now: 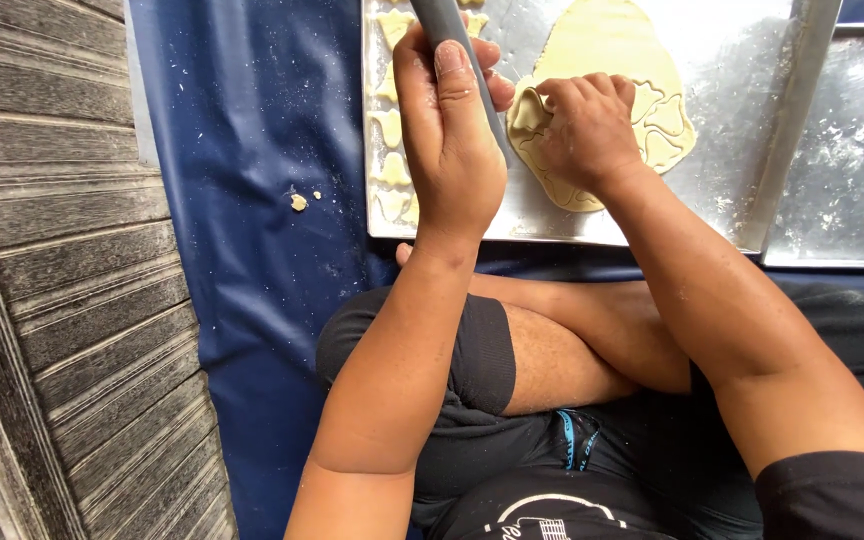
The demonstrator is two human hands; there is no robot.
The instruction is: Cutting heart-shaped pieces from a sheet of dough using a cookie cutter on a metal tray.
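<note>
Seated cross-legged, the person's left hand point(449, 130) gripped a grey rod point(449, 30) over a floury metal tray point(552, 225) while the right hand point(582, 130), fingers curled, gathered cut dough point(607, 45); lifting scraps gently would likely spare the cut shapes point(389, 130).

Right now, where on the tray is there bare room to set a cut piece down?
Bare metal on the tray lies right of the dough sheet. The left edge is crowded with cut pieces; both hands, left and right, fill the middle.
</note>
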